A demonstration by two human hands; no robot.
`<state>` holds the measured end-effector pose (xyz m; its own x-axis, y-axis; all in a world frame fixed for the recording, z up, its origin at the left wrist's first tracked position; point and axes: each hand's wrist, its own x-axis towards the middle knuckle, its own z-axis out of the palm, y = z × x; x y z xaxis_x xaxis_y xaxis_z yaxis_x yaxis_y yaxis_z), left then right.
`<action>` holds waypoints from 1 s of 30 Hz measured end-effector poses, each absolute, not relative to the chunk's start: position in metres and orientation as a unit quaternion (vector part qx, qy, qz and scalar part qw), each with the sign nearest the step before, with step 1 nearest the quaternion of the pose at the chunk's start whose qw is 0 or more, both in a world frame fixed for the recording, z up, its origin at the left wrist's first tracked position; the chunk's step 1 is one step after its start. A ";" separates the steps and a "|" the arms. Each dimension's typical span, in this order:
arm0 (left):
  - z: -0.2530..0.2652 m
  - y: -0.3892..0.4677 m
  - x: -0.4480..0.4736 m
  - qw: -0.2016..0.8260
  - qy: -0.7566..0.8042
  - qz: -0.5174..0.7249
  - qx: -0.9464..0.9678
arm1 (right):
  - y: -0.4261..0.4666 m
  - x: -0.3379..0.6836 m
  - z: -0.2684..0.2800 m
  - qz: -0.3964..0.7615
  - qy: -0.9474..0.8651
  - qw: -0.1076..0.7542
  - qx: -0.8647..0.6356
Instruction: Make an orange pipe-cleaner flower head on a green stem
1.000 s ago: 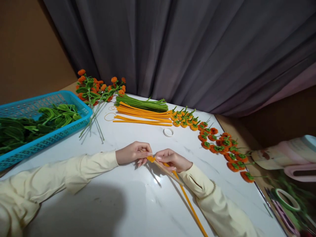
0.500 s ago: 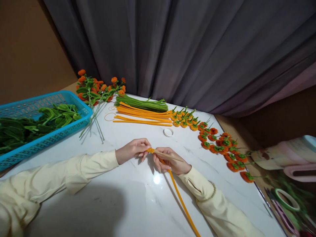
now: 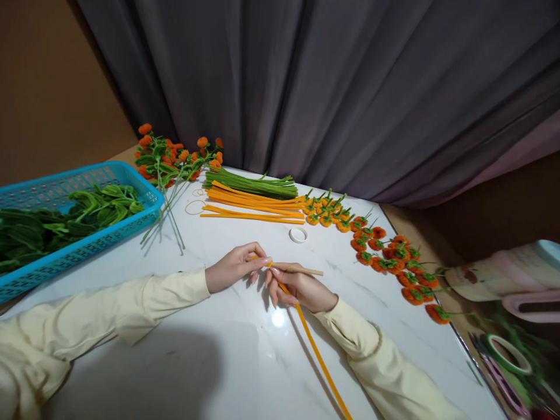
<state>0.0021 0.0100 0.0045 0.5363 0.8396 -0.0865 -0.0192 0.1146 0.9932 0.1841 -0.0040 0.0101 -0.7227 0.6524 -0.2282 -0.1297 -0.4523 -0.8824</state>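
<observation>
Over the middle of the white table, my left hand (image 3: 238,267) pinches one end of a thin wooden stick (image 3: 308,270), its fingers mostly covering the yellow-orange coil wound there. My right hand (image 3: 304,289) is closed on the long yellow-orange pipe cleaner (image 3: 319,357) close beside that coil. From under my right fingers the pipe cleaner trails down toward the lower edge of the view. The stick's bare end points right, passing above my right hand. A white ring (image 3: 298,234) lies on the table just beyond my hands.
Behind lie yellow-orange pipe cleaners (image 3: 254,201) and green ones (image 3: 254,183). Small orange flower heads (image 3: 396,254) spread along the right. A blue basket (image 3: 87,239) holds green leaves at left, near stemmed orange flowers (image 3: 175,154). Green tape (image 3: 510,354) and pink-handled scissors (image 3: 503,379) sit at right.
My left fingers have shifted slightly right over the coil, which is now mostly covered. My right fingers have moved in close to my left thumb, and the trailing pipe cleaner has swung slightly left.
</observation>
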 end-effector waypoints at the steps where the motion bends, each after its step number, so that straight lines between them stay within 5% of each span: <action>1: 0.003 0.010 0.002 0.652 0.354 0.330 0.583 | -0.004 0.184 0.010 0.806 -0.460 0.241 -0.284; 20: 0.003 0.007 0.002 0.642 0.338 0.329 0.604 | -0.002 0.182 0.009 0.822 -0.453 0.217 -0.268; 30: 0.001 0.005 0.002 0.550 0.387 0.347 0.653 | 0.000 0.186 0.008 0.840 -0.439 0.185 -0.258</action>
